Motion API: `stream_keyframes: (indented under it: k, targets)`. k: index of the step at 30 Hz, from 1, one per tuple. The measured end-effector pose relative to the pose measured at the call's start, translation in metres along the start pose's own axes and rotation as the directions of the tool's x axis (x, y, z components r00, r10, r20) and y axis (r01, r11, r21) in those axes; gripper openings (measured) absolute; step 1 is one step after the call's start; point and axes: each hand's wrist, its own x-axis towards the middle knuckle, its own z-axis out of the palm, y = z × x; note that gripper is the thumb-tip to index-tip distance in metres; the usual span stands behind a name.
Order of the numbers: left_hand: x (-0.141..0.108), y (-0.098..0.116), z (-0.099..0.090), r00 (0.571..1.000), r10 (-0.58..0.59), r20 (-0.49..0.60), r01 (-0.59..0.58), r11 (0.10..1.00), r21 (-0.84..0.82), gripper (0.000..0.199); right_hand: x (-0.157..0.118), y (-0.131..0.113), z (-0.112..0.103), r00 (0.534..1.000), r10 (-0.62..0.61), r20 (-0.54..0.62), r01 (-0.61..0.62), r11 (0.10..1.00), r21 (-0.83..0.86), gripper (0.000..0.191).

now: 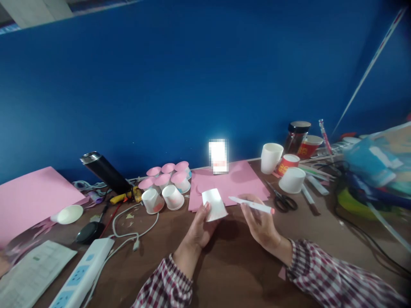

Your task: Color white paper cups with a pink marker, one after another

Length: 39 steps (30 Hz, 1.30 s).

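Note:
In the head view, my left hand point(201, 230) is closed around a small white paper cup point(215, 205), tilted over the table. My right hand point(263, 226) pinches a white marker point(257, 206) with an orange-red end. The marker's tip points left toward the cup, with a gap between them. Behind the cup lie pink paper sheets point(231, 182). To their left stand several paper cups with pink tops point(163, 179). Two white cups point(173, 197) with faint reddish marks are in front of those.
On the right are black scissors point(284, 202), an upside-down white cup point(292, 180), a tall white cup point(271, 158) and a dark-lidded jar point(297, 134). On the left are a black flask point(104, 173), a power strip point(81, 271) and white cables. A blue partition point(199, 77) rises behind.

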Motion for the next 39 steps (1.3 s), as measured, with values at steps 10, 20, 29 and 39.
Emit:
stream_keyframes:
  k: [10, 20, 29, 39]
  targets:
    - [0.001, 0.005, 0.001, 0.995, -0.071, 0.074, 0.073, 0.997, -0.018, 0.053, -0.002, -0.009, -0.002, 0.962, -0.244, 0.125, 0.247, 0.969, -0.014, 0.019]
    - [0.001, 0.008, 0.006, 0.989, -0.132, 0.066, 0.135, 0.990, -0.043, 0.042, 0.005, -0.019, -0.005, 0.979, -0.188, 0.084, 0.186, 0.982, 0.031, 0.027]
    - [-0.001, 0.001, 0.009, 1.000, 0.008, 0.007, -0.009, 0.995, 0.103, 0.039, -0.005, -0.012, -0.002, 0.995, -0.032, 0.095, 0.030, 0.999, 0.028, 0.012]
    - [0.001, -0.005, 0.014, 0.999, 0.035, -0.009, -0.033, 0.984, 0.174, 0.043, -0.008, -0.013, -0.001, 0.995, -0.019, 0.098, 0.016, 0.999, 0.028, 0.009]
